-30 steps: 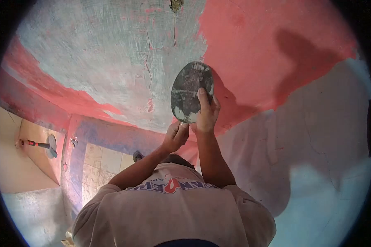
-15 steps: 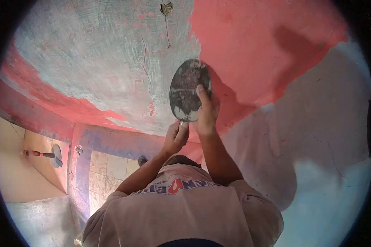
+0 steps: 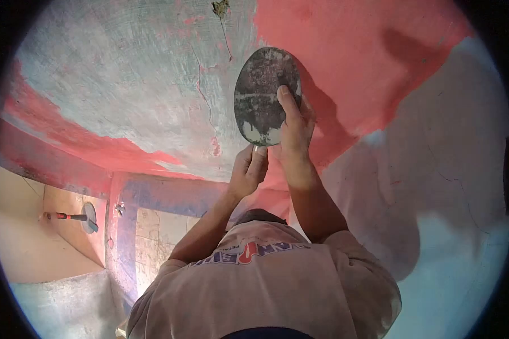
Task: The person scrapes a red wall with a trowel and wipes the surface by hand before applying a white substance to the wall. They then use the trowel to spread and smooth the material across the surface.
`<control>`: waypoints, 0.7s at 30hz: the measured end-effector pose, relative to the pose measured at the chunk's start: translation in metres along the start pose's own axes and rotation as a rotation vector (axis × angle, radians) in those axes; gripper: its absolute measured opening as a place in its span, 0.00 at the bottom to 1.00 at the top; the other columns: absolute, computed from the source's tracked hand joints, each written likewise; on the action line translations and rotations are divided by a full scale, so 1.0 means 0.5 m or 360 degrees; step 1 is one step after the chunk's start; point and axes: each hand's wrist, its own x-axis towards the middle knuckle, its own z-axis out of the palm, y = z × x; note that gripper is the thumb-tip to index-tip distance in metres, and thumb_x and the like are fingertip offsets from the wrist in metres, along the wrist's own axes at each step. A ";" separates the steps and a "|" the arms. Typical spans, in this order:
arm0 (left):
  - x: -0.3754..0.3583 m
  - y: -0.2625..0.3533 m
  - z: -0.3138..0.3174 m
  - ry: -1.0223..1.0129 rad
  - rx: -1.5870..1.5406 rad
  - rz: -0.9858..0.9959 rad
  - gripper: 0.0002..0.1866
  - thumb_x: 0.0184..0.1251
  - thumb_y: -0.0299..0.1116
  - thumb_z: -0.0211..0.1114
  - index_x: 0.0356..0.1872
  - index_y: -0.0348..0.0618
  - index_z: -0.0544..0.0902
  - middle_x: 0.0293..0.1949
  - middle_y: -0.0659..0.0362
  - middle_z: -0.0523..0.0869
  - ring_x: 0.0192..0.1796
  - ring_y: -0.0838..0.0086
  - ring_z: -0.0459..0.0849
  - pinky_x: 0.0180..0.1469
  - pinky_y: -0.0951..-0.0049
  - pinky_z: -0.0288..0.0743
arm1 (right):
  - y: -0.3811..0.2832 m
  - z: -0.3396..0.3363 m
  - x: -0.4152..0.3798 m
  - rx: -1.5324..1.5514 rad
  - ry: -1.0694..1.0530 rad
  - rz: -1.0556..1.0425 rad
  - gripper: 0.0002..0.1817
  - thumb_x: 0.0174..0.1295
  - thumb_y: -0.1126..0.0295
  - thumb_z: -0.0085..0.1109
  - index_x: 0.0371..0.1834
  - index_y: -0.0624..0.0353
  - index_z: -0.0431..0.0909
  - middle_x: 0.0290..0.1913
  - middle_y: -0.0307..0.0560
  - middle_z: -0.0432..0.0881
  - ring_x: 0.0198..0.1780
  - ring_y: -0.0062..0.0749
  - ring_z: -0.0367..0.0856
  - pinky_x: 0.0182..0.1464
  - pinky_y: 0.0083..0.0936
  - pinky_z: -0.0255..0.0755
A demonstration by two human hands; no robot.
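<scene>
A dark grey oval disc point(image 3: 260, 107), worn and blotched with pale patches, is held up in front of the wall. My right hand point(image 3: 297, 124) grips its right edge, thumb flat on the near face and fingers behind. Just under the disc's lower rim is my left hand point(image 3: 248, 172), closed with its thumb pointing up. The thumb tip meets or nearly meets the rim; what its fingers hold, if anything, is hidden.
The wall has a scraped grey-white area point(image 3: 124, 85) with a crack and a small hole point(image 3: 220, 8), beside red paint point(image 3: 356, 51). At left lies a tool with a red and black handle point(image 3: 68, 216) by a round grey plate point(image 3: 89, 218). Tiles point(image 3: 158, 226) show below.
Both hands and the disc have moved up in the view, slightly to the right. Their grip looks the same. The camera view has shifted a little.
</scene>
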 end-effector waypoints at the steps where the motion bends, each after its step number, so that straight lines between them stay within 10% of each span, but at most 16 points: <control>1: -0.001 0.002 0.002 0.0019 0.0041 0.0020 0.21 0.86 0.45 0.50 0.30 0.44 0.70 0.18 0.69 0.70 0.18 0.86 0.64 0.19 0.78 0.59 | -0.005 0.005 -0.002 -0.0257 0.0079 -0.0077 0.08 0.72 0.68 0.62 0.42 0.63 0.81 0.39 0.34 0.81 0.41 0.18 0.75 0.48 0.23 0.71; 21: -0.014 -0.041 -0.023 0.0017 0.0176 -0.0025 0.22 0.86 0.45 0.47 0.28 0.44 0.71 0.18 0.68 0.71 0.19 0.85 0.66 0.21 0.78 0.60 | 0.034 -0.016 -0.020 -0.0255 0.0113 -0.0165 0.07 0.74 0.69 0.60 0.42 0.62 0.82 0.38 0.30 0.79 0.40 0.14 0.72 0.44 0.19 0.68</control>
